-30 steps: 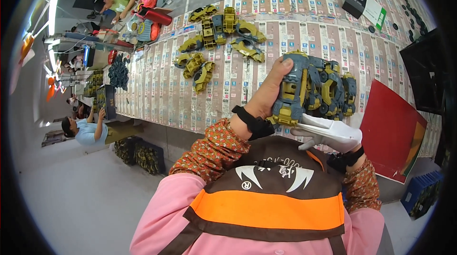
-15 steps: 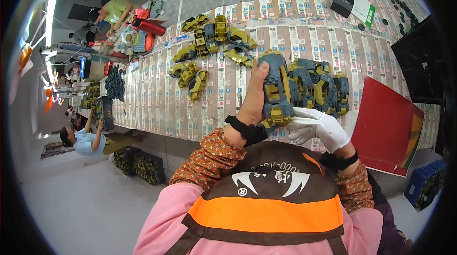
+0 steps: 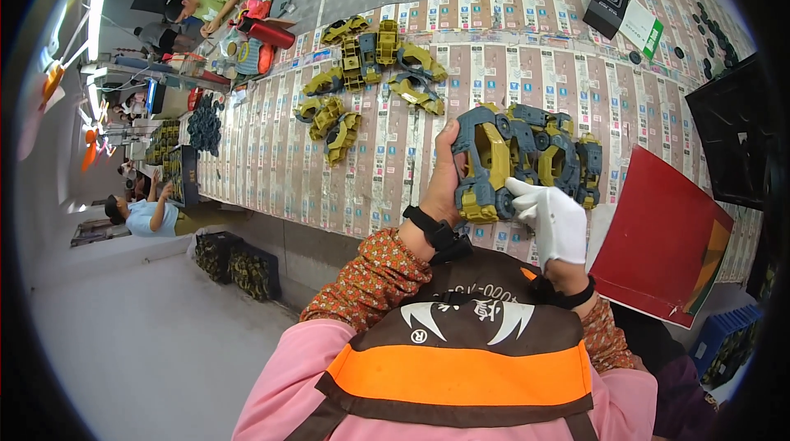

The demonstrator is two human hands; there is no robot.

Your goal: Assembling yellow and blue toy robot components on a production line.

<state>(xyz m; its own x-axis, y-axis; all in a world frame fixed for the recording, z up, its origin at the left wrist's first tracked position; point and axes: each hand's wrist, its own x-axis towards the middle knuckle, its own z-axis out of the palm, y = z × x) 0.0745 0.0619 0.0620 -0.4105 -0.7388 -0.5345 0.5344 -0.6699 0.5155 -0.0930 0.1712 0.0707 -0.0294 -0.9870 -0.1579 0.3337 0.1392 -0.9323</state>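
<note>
My bare left hand [image 3: 444, 176] is closed around the left side of a toy car body [image 3: 487, 163], grey-blue with olive-yellow parts, held just above the table's near edge. Its openings face up toward me. In a white glove, my right hand [image 3: 557, 223] has its fingers curled, with the index fingertip at the car's lower right edge. Anything pinched there is hidden. Just right of the held car lie more car bodies [image 3: 553, 149] in the same colours, side by side.
Loose olive and grey car shells [image 3: 362, 62] lie farther left. A red board [image 3: 658, 235] sits at the right, beside a black screen-like panel [image 3: 728, 132]. Small black wheels [image 3: 716, 38] and a black box [image 3: 607, 6] are at the far right. Co-workers [image 3: 206, 6] sit at far left.
The held car body has been turned, so more of its yellow-framed openings shows. My right hand's fingers have gone from stretched out beneath it to curled at its right edge.
</note>
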